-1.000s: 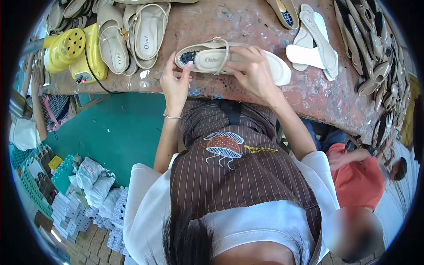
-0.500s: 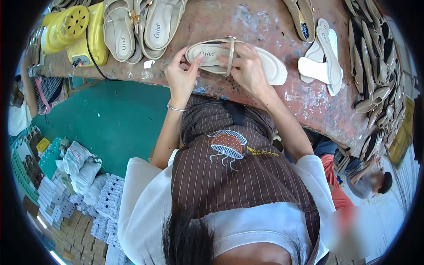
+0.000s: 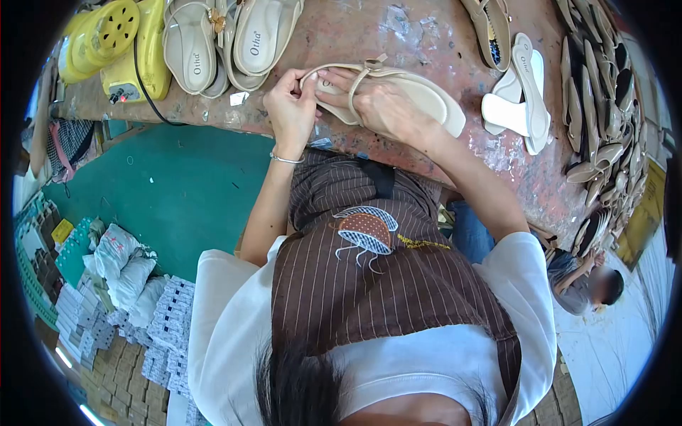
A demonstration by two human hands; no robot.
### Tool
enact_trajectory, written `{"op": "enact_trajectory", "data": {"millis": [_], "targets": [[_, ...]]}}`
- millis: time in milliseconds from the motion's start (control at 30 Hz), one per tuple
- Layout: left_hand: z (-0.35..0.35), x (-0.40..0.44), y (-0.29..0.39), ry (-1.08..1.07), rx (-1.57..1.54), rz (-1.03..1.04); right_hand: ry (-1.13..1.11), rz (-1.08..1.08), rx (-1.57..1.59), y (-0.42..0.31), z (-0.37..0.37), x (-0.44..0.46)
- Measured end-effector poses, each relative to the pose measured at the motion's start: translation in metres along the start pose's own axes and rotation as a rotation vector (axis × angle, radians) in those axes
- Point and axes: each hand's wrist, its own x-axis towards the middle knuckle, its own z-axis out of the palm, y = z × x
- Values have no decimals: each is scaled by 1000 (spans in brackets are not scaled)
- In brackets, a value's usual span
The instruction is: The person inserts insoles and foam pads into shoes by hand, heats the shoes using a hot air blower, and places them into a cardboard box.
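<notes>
A beige sandal (image 3: 420,97) lies on the worn table in front of me, its heel to the left and its toe to the right. A strap with a small bow (image 3: 376,62) crosses over it. My left hand (image 3: 293,110) is closed on the heel edge, thumb and fingers pinching the rim. My right hand (image 3: 387,108) passes under the strap, its fingers stretched out along the pale insole towards the heel. They cover most of the printed lettering. The right thumb is hidden.
Finished sandals (image 3: 259,42) stand at the upper left, beside a yellow device (image 3: 135,78) with a black cord. White and beige insoles (image 3: 526,99) lie to the right, below another shoe (image 3: 490,35). Many shoes (image 3: 604,106) crowd the far right. A person (image 3: 586,287) sits beyond.
My right hand has slid left under the strap, its fingers reaching further towards the heel. My left hand stays at the heel. The strap's bow has tipped to the right.
</notes>
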Motion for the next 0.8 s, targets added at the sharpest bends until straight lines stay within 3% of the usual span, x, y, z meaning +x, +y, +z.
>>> {"op": "enact_trajectory", "data": {"millis": [100,233,400,467,533,567,600,733,767,800], "targets": [[0,-4,-2,20,80,48,-73,74,-14,-11,-1,-9],[-2,0,4,-20,178,40,152,128,-215,-6,14,-32],[5,-16,7,-19,206,6,79,305,-138,9,7,-41],[15,-43,7,-91,236,-45,360,718,-81,18,2,-48],[28,-70,1,-240,573,182,671,586,-493,41,-21,-49],[36,-84,10,-328,798,345,743,569,-573,49,-34,-47],[44,-94,15,-457,851,366,818,554,-653,57,-47,-44],[69,-118,43,-712,828,442,346,921,567,73,-91,-53],[72,-118,43,-714,828,442,377,787,527,56,-95,-63],[76,-117,39,-648,868,598,407,653,486,29,-98,-77]]}}
